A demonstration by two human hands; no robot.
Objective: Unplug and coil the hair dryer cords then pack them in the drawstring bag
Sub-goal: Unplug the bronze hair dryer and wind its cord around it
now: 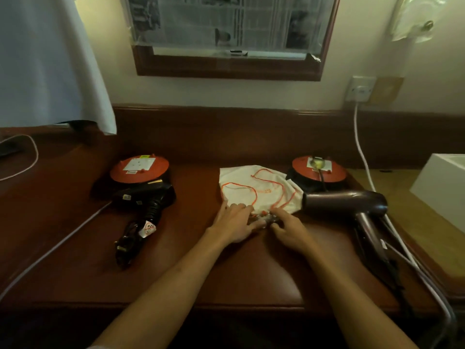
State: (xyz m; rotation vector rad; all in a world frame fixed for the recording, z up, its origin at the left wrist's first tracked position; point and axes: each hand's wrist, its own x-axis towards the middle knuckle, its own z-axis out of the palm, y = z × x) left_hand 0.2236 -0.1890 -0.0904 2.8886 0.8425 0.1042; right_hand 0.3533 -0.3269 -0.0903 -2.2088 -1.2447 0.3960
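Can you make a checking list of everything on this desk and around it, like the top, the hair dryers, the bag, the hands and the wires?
Surface: dark wooden desk.
Job's things: black hair dryer left, cord bundled; purple hair dryer right, cord runs to right reel; white drawstring bag centre.
Clutter: two orange-topped reels.
Hands: left hand and right hand at bag's near edge; exact grip unclear.
Cables: white cable from wall socket.
Surroundings: framed mirror, white box.
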